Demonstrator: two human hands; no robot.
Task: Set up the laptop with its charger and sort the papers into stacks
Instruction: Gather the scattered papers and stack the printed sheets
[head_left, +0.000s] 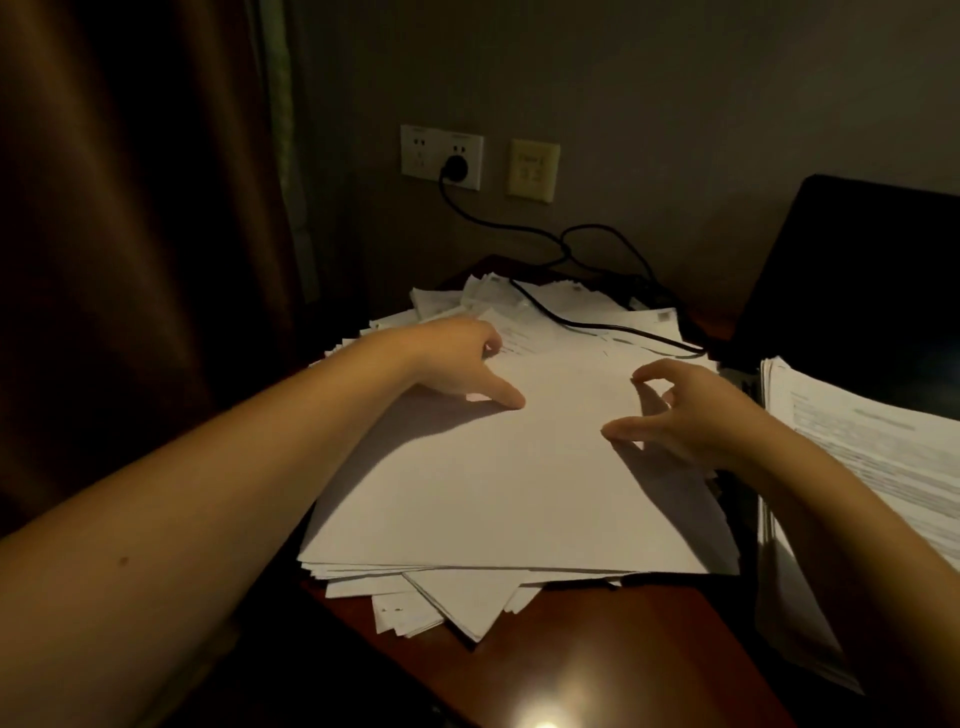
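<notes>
In the middle left, the left hand (460, 364) lies on the messy papers (493, 499), thumb flat. I cannot tell if its bent fingers hold a sheet. The sheets look thin, light and floppy, and I think they would slide, so pinch one at a corner. The right hand (691, 410) is half open, with its tips on the top sheet, holding nothing. A neater stack (857, 452) lies at the right edge.

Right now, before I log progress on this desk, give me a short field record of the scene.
left hand: on the top blank sheet, thumb stretched out
right hand: bent fingertips on the same sheet
loose pile: untidy, beneath that sheet
printed stack: at right, separate
charger cable: plugged into wall outlet, crosses far papers
laptop: open at right, screen dark
</notes>
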